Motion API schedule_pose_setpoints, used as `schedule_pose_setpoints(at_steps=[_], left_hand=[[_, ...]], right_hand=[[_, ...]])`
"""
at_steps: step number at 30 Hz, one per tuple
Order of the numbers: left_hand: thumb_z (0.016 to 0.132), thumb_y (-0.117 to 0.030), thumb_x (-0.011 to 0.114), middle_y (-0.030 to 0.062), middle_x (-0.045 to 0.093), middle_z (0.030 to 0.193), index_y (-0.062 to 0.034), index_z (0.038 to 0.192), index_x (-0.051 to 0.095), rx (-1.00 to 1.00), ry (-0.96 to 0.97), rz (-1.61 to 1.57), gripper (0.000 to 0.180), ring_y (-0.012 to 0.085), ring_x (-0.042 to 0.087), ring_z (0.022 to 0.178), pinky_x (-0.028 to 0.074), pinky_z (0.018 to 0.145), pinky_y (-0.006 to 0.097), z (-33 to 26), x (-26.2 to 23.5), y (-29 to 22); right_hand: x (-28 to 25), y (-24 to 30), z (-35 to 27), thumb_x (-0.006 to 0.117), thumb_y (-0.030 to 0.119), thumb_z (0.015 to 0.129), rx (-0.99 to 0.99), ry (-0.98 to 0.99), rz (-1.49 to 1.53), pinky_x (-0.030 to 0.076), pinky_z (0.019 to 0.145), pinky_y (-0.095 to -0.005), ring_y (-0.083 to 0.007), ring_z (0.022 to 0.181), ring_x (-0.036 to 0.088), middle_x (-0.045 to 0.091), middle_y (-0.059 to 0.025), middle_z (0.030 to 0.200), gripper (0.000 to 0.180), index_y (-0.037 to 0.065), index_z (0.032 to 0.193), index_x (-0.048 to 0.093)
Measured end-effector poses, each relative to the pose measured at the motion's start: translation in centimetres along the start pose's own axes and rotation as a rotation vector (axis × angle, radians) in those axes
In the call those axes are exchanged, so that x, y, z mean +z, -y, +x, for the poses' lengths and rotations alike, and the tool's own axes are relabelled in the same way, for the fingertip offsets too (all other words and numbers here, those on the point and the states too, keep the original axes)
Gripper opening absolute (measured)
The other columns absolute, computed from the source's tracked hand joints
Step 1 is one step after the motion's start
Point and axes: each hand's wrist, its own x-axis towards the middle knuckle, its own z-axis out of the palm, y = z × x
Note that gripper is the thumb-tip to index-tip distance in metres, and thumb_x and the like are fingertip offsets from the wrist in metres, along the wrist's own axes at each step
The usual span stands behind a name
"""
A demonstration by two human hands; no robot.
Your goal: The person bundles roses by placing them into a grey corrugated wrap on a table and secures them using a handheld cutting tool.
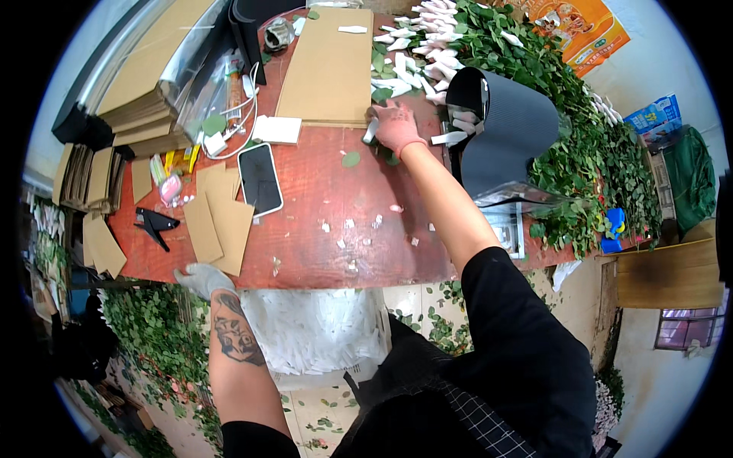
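Note:
My right hand (395, 127), in a pink glove, reaches across the red table (321, 237) and grips a white-wrapped flower stem (372, 130) at the edge of a pile of wrapped rose buds (416, 46). Just right of that hand stands a dark grey rolled sleeve (508, 130) holding more stems. My left hand (202, 278), in a grey glove, rests on the table's near edge beside brown cardboard pieces (217, 221); it holds nothing that I can see.
A phone (260, 179) lies face up mid-table, with a black stapler (155, 226) to the left. A stack of flat cardboard (328, 65) sits at the back. Green leafy stems (588, 145) heap on the right. White wrappers (313, 328) fill a bin below the table.

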Motion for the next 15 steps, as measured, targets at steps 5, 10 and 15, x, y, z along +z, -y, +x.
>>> schedule_pose_setpoints(at_steps=[5, 10, 15], left_hand=[[0.096, -0.026, 0.034, 0.0203, 0.043, 0.137, -0.0108, 0.141, 0.031, 0.087, -0.035, -0.02, 0.047, 0.0361, 0.049, 0.119, 0.04, 0.099, 0.042, 2.6, 0.0, 2.2], [0.097, -0.027, 0.034, 0.0196, 0.039, 0.14, -0.01, 0.141, 0.03, 0.019, 0.012, -0.073, 0.047, 0.035, 0.047, 0.121, 0.039, 0.1, 0.041, 0.6, -0.1, 0.4], [0.097, -0.025, 0.034, 0.0196, 0.037, 0.141, -0.0094, 0.141, 0.03, 0.056, -0.018, -0.011, 0.046, 0.0354, 0.046, 0.121, 0.039, 0.1, 0.042, 0.6, 0.2, 0.2]], right_hand=[[-1.4, 0.1, 0.9, 0.054, 0.017, 0.079, -0.008, 0.056, 0.005, 0.037, 0.094, -0.0437, -0.0312, 0.114, 0.049, 0.055, -0.012, 0.118, 0.031, 0.014, 0.109, 0.062], [-0.5, -0.9, 1.7, 0.054, 0.018, 0.08, -0.019, 0.008, 0.009, 0.036, 0.098, -0.0456, -0.032, 0.115, 0.049, 0.055, -0.0115, 0.118, 0.032, 0.014, 0.111, 0.061], [0.5, -2.9, 3.1, 0.056, 0.02, 0.078, 0.157, -0.035, 0.083, 0.039, 0.096, -0.0426, -0.0308, 0.112, 0.051, 0.059, -0.0119, 0.111, 0.032, 0.017, 0.11, 0.061]])
